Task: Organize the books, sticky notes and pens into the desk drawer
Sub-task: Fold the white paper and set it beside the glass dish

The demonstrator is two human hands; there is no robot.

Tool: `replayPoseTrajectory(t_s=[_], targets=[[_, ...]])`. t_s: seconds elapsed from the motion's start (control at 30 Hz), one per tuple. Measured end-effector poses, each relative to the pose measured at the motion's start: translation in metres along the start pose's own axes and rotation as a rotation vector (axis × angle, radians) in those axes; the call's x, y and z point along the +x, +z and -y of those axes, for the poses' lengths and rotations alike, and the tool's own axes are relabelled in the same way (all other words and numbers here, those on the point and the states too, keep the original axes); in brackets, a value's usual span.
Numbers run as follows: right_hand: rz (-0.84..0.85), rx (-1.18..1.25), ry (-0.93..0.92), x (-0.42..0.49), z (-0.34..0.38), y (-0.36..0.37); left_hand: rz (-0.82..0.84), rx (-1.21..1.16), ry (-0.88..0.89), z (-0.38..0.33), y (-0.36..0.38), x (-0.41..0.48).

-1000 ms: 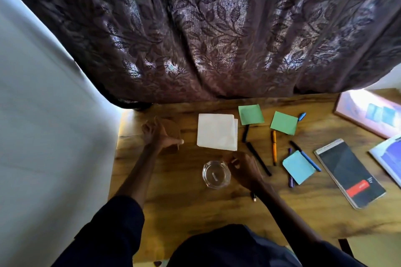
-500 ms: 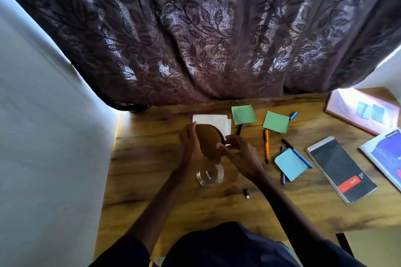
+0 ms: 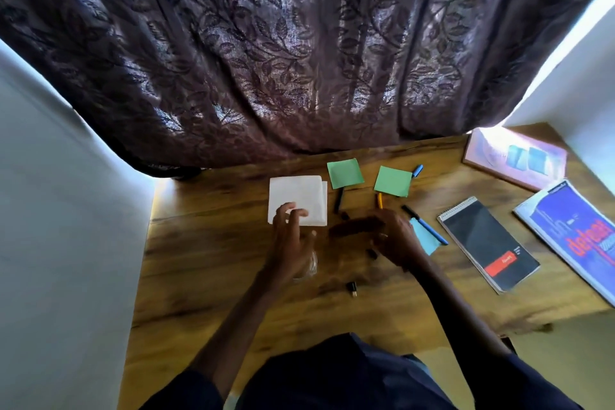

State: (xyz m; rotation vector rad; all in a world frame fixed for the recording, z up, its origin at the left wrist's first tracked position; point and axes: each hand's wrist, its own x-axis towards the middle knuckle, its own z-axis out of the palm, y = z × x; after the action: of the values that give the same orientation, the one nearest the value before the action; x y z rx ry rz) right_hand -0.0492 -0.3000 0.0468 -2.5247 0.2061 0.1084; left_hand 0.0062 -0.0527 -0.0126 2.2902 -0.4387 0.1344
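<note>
We are looking down on the desk [image 3: 216,276]. The left hand [image 3: 289,238] is hovering with its fingers loosely spread and holding nothing, its fingertips over the near edge of the white paper pile [image 3: 298,196]. Its palm is above a clear glass jar [image 3: 311,265] that it is mostly hiding. The right hand [image 3: 397,240] is gripping a flat brown piece [image 3: 356,226], which is badly blurred. We are guessing it is the jar's lid, carried level towards the jar, but we cannot tell.

The task's things are all lying on the desk, and no drawer is showing. Toward the far edge a green sticky note [image 3: 344,173] and a second green note [image 3: 392,180] are each covering the end of a pen, the black pen [image 3: 338,200] and the orange pen [image 3: 379,201]. The blue sticky note [image 3: 426,238] is lying under the blue pen [image 3: 427,230], just beside the right hand. A small black cap [image 3: 352,288] is sitting loose nearer the front edge.

The spiral notepad [image 3: 489,243] and blue book [image 3: 572,236] are lying along the right edge, and the pink book [image 3: 514,158] is in the far right corner. Being scattered and overlapping, the items are probably going to need gathering by kind.
</note>
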Motion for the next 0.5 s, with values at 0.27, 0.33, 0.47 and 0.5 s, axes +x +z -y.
replayPoseTrajectory(t_s=[0.27,0.33,0.47,0.5], targets=[[0.096,0.02,-0.081,-0.012,-0.018,0.024,0.623,0.403,-0.234,0.012,0.009,-0.03],[0.085,0.023,-0.093,-0.011,-0.019,0.029,0.562,0.405,-0.204,0.013,0.006,-0.029],[0.101,0.018,-0.109,-0.006,-0.015,0.038,0.553,0.434,-0.143,0.018,-0.008,-0.028],[0.116,0.012,-0.11,-0.004,-0.012,0.04,0.554,0.438,-0.135,0.021,-0.012,-0.029]])
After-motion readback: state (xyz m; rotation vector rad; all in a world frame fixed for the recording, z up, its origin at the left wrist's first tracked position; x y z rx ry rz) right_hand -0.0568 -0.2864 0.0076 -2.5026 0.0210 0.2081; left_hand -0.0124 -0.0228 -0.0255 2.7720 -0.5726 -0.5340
